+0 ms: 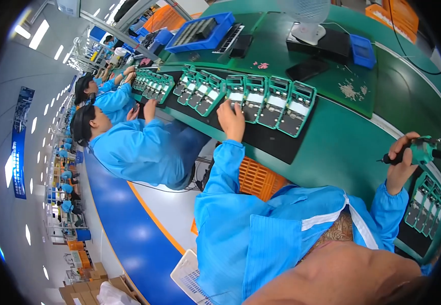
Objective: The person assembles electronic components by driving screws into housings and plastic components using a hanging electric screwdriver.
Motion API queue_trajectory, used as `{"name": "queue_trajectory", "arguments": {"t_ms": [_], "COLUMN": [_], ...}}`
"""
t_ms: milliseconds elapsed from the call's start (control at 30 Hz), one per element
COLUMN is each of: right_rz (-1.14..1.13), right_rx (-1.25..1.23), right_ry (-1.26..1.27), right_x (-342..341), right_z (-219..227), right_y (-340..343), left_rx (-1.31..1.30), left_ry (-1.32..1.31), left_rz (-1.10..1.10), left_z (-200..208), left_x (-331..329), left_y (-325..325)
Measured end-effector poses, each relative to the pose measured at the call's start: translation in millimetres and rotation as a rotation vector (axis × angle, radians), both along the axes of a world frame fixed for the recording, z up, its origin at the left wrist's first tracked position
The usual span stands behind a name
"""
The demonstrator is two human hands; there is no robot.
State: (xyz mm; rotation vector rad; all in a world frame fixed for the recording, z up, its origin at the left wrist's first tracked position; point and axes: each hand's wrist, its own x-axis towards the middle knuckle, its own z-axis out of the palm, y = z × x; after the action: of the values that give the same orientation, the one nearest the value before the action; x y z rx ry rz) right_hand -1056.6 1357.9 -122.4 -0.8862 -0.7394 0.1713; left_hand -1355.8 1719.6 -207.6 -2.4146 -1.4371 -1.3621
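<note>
My left hand [230,119] reaches out over the black mat [271,140] and rests with its fingers on one of several green fixtures [270,100], each holding a circuit board, lined up in a row. My right hand [399,163] is closed around a green electric screwdriver [421,150] with a black tip pointing left, held above the green workbench [342,147]. Just below that hand lies a second group of green fixtures [426,203] on a dark mat. Both of my sleeves are bright blue.
Two people in blue coats [139,147] work at the same bench to my left, with more green fixtures [152,84]. On the bench: blue tray [200,33], white fan [307,23], black phone [306,68], small blue box [362,51], loose screws [352,91]. An orange crate [258,178] sits underneath.
</note>
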Motion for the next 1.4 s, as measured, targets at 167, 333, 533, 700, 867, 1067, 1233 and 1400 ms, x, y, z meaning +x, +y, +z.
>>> {"name": "queue_trajectory", "arguments": {"t_ms": [167,333,533,700,867,1067,1233,1400], "right_rz": [0.036,0.101,0.057,0.046,0.043,0.010,-0.086,-0.251], "right_rx": [-0.072,-0.034,-0.047,-0.042,-0.193,-0.083,-0.059,-0.251], "right_ry": [-0.030,-0.067,0.074,0.090,0.069,0.056,0.113,0.059], "right_x": [-25,-31,-25,-33,-38,-21,-37,-66], "right_z": [1,-3,-11,-16,-10,-30,-54,-97], "right_y": [47,60,64,80,83,72,129,211], "left_rx": [0.017,-0.242,-0.204,-0.394,-0.303,-0.395,-0.437,-0.397], "left_ry": [0.124,0.179,0.162,0.206,0.261,0.211,0.121,0.089], "left_rz": [0.120,0.273,0.329,0.180,0.293,0.318,0.147,-0.033], "left_z": [-10,-5,-19,-18,-1,-24,-45,-75], "left_x": [-4,-9,-21,-18,-28,-29,-33,-20], "left_y": [30,44,65,35,56,87,100,106]}}
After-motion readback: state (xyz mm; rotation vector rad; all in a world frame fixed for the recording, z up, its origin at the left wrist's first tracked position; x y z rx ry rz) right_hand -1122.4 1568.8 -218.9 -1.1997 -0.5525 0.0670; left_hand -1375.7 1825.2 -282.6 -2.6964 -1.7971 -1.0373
